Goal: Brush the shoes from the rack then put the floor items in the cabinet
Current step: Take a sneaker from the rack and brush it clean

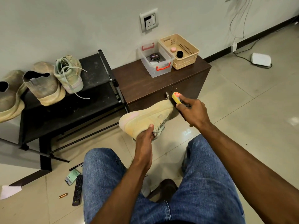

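- In front of the dark wood cabinet point(145, 84), a seated person in blue jeans holds a tan sneaker point(145, 118) up off the tiled floor, sole side toward the shoe rack.
- The left hand point(144, 139) grips the sneaker at its opening, thumb curled over the side and the other fingers tucked inside or beneath it.
- The right hand point(193, 113) has its fingers wrapped round a yellow brush point(176, 97), whose dark bristles touch the toe end of the sneaker.
- On the black shoe rack point(95, 78) to the left stand the matching laced sneaker point(68, 73) and a pair of worn slip-on boots point(42, 88).
- On top of the cabinet sit a clear box with red clasps point(156, 59) holding a polish tin point(154, 57), and just beside it a beige basket point(181, 51).
- On the floor near the left knee lie a black remote point(77, 189), a pen point(76, 166), a green-and-white packet point(72, 177) and a small copper-coloured piece point(63, 195).
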